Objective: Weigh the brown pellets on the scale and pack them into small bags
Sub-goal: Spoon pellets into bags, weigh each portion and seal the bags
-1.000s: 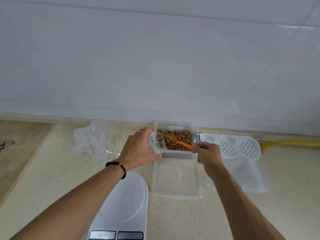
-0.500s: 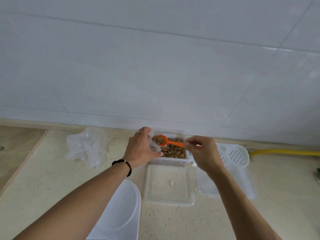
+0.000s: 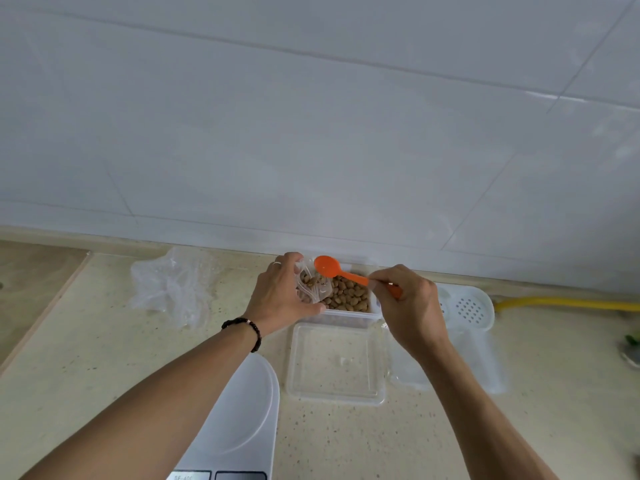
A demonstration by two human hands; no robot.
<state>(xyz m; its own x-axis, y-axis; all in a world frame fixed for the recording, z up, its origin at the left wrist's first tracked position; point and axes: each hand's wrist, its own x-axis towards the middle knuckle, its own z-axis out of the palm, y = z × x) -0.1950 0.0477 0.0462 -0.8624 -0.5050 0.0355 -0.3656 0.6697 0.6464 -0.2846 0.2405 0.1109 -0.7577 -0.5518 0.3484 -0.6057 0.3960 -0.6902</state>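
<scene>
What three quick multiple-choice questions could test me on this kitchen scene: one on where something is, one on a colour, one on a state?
1. Where is the clear lid?
A. on the scale
B. on the counter, in front of the pellet tub
C. on the wall

2. What colour is the spoon?
A. orange
B. green
C. black

3. What is on the scale?
A. a full bag
B. the tub
C. nothing

Answers: 1 B, it lies flat just in front of the tub. 2 A, bright orange in the right hand. 3 C, its white platform is bare.
</scene>
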